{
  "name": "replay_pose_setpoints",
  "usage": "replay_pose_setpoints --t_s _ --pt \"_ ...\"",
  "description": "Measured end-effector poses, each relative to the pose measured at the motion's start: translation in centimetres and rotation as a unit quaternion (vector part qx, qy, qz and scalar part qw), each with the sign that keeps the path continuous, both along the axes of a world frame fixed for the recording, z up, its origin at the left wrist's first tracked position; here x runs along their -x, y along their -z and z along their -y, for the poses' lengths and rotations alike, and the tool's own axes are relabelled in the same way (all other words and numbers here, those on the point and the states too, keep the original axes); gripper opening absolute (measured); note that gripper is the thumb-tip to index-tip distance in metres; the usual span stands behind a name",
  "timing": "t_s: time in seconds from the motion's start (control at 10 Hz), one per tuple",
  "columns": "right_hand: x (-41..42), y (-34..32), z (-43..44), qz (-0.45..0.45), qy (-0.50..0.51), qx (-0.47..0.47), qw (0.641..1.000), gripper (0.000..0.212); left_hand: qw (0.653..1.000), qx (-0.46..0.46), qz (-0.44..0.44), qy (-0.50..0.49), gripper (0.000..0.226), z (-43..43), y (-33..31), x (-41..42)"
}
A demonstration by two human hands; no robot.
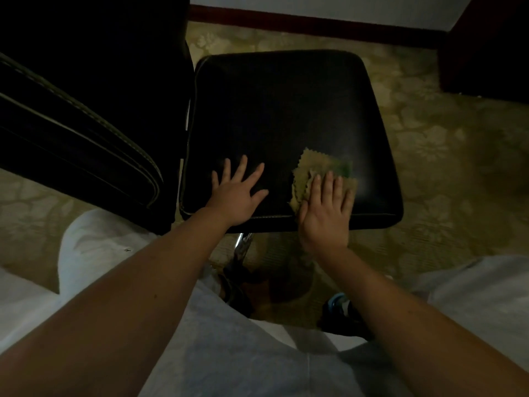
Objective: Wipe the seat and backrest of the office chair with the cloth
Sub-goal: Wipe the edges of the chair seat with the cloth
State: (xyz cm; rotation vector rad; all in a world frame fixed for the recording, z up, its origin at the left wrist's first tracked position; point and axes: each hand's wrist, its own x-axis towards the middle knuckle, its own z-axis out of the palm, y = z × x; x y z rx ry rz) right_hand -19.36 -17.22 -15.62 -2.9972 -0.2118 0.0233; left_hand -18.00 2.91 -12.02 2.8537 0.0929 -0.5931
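The black leather seat [280,110] of the office chair fills the middle of the head view. Its black backrest [74,110], with pale stitched seams, stands at the left. A tan cloth [313,170] with zigzag edges and a green patch lies on the seat's near right part. My right hand [326,209] presses flat on the cloth with straight fingers, its heel over the seat's near edge. My left hand [236,193] rests flat on the bare seat to the left of the cloth, fingers spread.
A patterned beige carpet [443,156] surrounds the chair. The chrome post [243,247] and dark chair base show below the seat. Dark wooden furniture [486,44] stands at the far right. A dark skirting board [315,24] runs along the far wall.
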Motion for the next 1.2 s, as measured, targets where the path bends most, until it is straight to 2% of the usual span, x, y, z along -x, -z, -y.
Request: replay_pose_setpoints --t_s 0.1,0.3,0.4,0.5,0.6,0.7,0.9,1.0,1.2 --pt "-0.1 -0.2 -1.8 -0.015 -0.017 0.006 1.000 0.067 1.000 -0.003 -0.006 0.000 0.066 0.1 -0.1 -0.1" --pt "-1.0 -0.3 0.1 -0.017 -0.127 -0.003 0.992 0.067 1.000 0.022 -0.003 -0.002 0.066 -0.3 0.0 0.0" --pt "-2.2 -0.3 2.1 -0.014 -0.099 -0.003 0.995 0.065 0.999 0.035 -0.002 -0.003 0.066 -0.3 0.1 0.0" --pt "-2.3 -0.2 1.4 -0.014 -0.034 0.002 0.999 0.067 0.999 0.034 -0.002 -0.005 0.066 -0.3 0.1 0.0" --pt "-1.2 -0.2 -0.6 -0.006 -0.020 0.004 1.000 0.069 1.000 0.024 -0.006 -0.006 0.065 -0.3 0.1 -0.1" --pt "0.2 -0.2 -2.1 -0.001 -0.059 0.002 0.998 0.065 1.000 0.025 -0.009 -0.008 0.057 -0.3 0.2 -0.2" --pt "-0.5 0.2 1.1 0.002 -0.205 0.014 0.979 0.063 0.996 0.087 -0.017 -0.025 0.049 -1.6 -0.3 -0.6" --pt "-0.9 0.1 2.6 0.002 -0.172 0.003 0.985 0.063 0.994 0.106 -0.013 -0.031 0.048 -1.5 -0.6 -0.5" --pt "1.1 -0.3 -1.5 -0.010 0.025 -0.017 1.000 0.068 0.992 0.107 -0.035 -0.052 0.048 -0.5 -1.0 -0.5"
